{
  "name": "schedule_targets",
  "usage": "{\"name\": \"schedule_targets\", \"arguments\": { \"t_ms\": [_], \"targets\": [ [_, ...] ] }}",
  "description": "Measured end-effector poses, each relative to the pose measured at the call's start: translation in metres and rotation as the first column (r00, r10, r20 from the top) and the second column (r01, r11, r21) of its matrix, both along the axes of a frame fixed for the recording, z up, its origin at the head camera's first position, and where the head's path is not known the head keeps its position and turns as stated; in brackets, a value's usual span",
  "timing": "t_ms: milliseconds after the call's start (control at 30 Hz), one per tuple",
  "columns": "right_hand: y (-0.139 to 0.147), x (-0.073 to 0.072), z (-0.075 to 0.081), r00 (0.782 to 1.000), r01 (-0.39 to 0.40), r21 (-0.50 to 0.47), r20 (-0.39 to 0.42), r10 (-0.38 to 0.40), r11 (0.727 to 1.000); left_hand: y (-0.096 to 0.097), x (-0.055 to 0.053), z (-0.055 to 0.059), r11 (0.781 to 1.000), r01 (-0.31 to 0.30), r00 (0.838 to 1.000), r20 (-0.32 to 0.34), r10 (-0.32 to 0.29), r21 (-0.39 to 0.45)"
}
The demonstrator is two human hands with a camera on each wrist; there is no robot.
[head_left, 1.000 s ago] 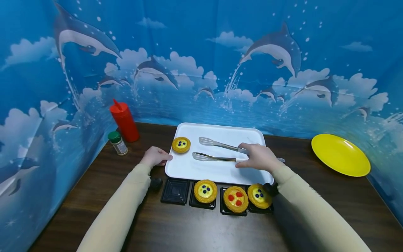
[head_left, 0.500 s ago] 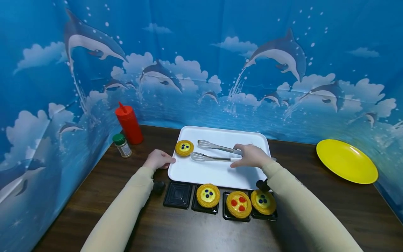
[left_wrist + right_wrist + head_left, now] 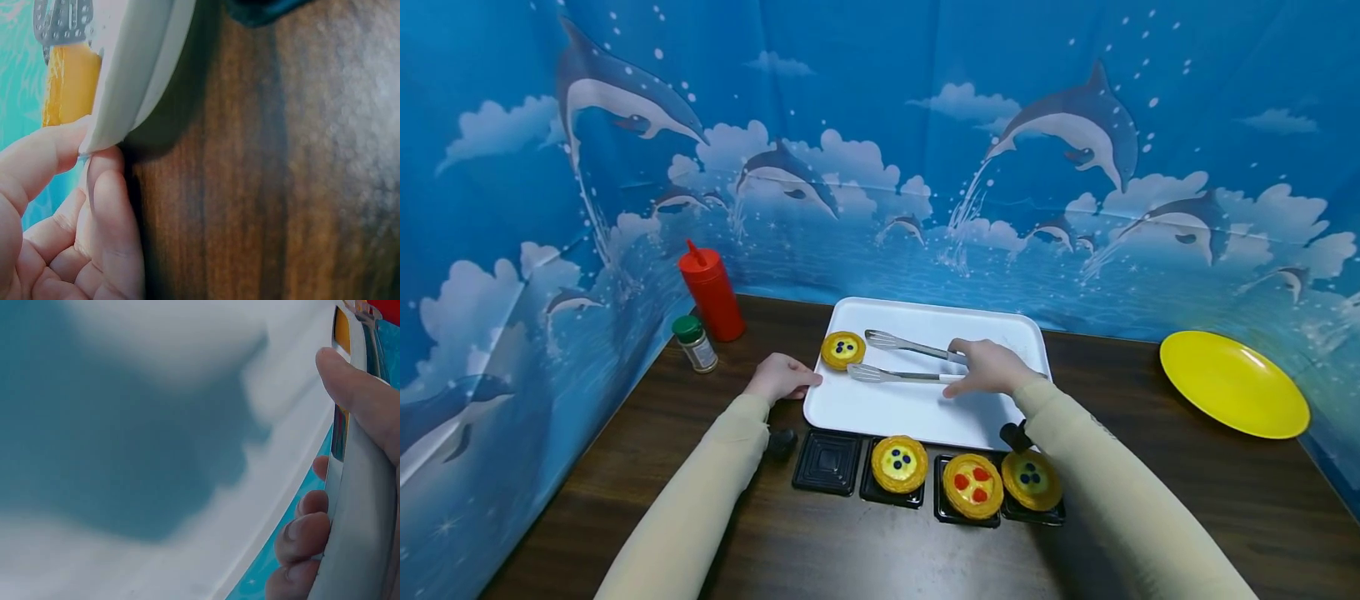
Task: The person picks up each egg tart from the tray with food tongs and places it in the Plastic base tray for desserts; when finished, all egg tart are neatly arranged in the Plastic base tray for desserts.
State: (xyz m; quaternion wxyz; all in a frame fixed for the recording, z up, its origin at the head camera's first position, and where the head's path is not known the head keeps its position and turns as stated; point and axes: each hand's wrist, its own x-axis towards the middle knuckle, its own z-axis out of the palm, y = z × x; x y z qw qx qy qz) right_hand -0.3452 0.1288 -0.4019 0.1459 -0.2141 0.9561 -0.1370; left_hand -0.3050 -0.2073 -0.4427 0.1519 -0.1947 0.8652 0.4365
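A pair of metal tongs [image 3: 917, 377] with white handles and slotted ends is gripped in my right hand [image 3: 992, 367] above the white tray [image 3: 865, 417]. Its two arms are spread. The slotted ends reach the right side of a tart with blueberry-like dots [image 3: 842, 350] at the tray's left end; contact cannot be told. In the right wrist view, my thumb and curled fingers hold the tongs' handle [image 3: 359, 506] from opposite sides. My left hand [image 3: 778, 379] pinches the tray's left rim [image 3: 122, 94] between thumb and fingers.
Before the tray lie black square holders: one bare holder [image 3: 827, 461], others bearing a blue-dotted tart [image 3: 899, 464], a red-dotted tart [image 3: 973, 487] and another blue-dotted tart [image 3: 1032, 481]. A red squeeze bottle [image 3: 712, 292] and green-capped shaker [image 3: 695, 343] stand left; a yellow plate [image 3: 1234, 383] right.
My right hand has moved left with the tongs, bringing the slotted ends up to the tart on the tray. My left hand keeps its hold on the rim. The head view has shifted slightly.
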Motion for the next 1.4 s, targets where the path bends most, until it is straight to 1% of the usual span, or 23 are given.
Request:
{"name": "schedule_targets", "arguments": {
  "t_ms": [133,367,467,600,900,1167,1400],
  "targets": [
    [-0.007,-0.002,0.0,1.0,0.011,0.008,0.007,-0.011,1.0,0.001,0.0,0.001,1.0,-0.001,1.0,0.003,0.001,0.004],
    [-0.019,-0.004,0.002,1.0,-0.009,0.02,0.014,0.009,1.0,0.001,0.001,0.003,1.0,-0.004,1.0,0.008,0.004,0.012],
    [-0.022,-0.004,0.003,1.0,-0.004,0.025,0.005,0.004,1.0,0.002,0.002,0.004,1.0,0.006,1.0,0.012,-0.006,0.019],
    [-0.027,-0.004,0.003,1.0,0.002,0.015,-0.004,-0.002,1.0,0.001,0.0,0.005,1.0,0.015,1.0,0.012,-0.015,0.022],
    [-0.028,-0.001,0.0,1.0,0.003,0.019,-0.025,-0.002,1.0,-0.002,-0.003,0.002,0.999,0.011,0.999,0.04,-0.012,0.03],
    [-0.019,0.009,0.003,0.999,0.016,0.0,-0.042,-0.016,1.0,0.0,-0.003,0.0,0.999,0.025,0.999,0.032,-0.026,0.026],
    [-0.005,0.023,0.012,0.998,0.002,-0.057,-0.066,-0.005,0.998,-0.004,-0.003,0.003,0.999,0.026,0.999,0.028,-0.026,0.021]
  ]
}}
